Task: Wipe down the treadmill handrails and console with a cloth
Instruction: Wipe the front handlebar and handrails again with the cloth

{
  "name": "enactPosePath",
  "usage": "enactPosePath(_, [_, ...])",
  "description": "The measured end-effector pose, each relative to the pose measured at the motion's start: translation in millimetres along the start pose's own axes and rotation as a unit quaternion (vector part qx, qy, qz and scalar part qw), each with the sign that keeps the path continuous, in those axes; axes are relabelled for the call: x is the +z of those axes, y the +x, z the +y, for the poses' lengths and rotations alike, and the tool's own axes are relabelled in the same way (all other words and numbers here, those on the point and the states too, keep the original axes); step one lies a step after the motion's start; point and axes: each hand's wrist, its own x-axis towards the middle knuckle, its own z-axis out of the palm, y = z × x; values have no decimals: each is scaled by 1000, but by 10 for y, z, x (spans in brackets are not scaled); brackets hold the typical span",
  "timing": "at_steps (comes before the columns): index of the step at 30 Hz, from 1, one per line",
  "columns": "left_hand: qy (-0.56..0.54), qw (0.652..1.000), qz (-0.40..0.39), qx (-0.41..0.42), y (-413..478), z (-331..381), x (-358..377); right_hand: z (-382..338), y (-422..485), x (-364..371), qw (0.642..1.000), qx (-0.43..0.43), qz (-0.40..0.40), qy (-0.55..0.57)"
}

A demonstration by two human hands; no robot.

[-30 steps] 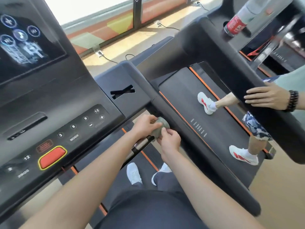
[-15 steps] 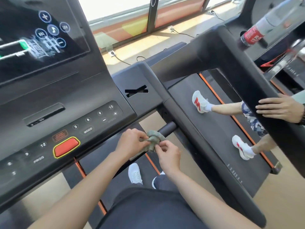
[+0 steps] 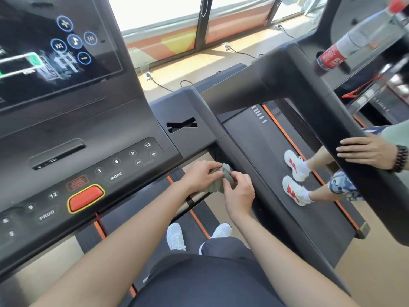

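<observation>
Left hand [image 3: 199, 176]: curled over the cloth [image 3: 215, 187], which is pressed onto the handrail [image 3: 195, 199].
Right hand [image 3: 240, 193]: the cloth's bunched end is pinched between thumb and fingers.
Cloth: grey-green and crumpled, held between both hands just below the console [image 3: 88, 156], beside the side rail [image 3: 265, 200].
Button [image 3: 85, 198]: red, set near the console's lower edge.

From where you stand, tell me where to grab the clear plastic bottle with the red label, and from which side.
Grip the clear plastic bottle round its bare middle, above the red label, coming in from the side facing you. Its base sits in the dark cup holder, so only the upper body stands free.
</observation>
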Motion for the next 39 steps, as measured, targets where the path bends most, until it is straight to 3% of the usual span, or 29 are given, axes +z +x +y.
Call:
enactPosePath(10, [20,998,37,-47,-458,-360,-110,85,-329,123,994,-76,-78,8])
enactPosePath(17, [33,994,62,-89,-1146,-776,-224,5,-682,281,946,-252,-197,-48])
enactPosePath(20, [72,988,82,-107,-1332,-839,-234,-23,-701,276,934,-274,-223,-48])
enactPosePath(22, [103,984,108,-98,-1388,-795,-194,-32,-704,248,940,-224,-256,-42])
enactPosePath(24, [117,981,138,-73,-1377,-723,-100,6,-681,214,949,-109,-297,-5])
enactPosePath(27, [81,983,164,-30,-1273,-625,60,63,-602,85,940,83,-302,138])
enactPosePath(29, [60,981,182,10,-1192,-558,177,46,-546,-91,895,204,-312,245])
enactPosePath(31, [56,979,185,62,-1132,-482,283,35,-515,-271,820,291,-351,347])
enactPosePath(32, [60,979,176,87,-1113,-453,335,40,-499,-343,789,308,-374,379])
enactPosePath(34, [70,979,150,115,-1114,-398,413,64,-484,-405,764,317,-402,393])
enactPosePath(37, [71,978,159,111,-1186,-347,443,74,-483,-344,772,342,-389,367])
enactPosePath(39, [63,974,200,90,-1265,-380,403,103,-480,-297,782,375,-335,368])
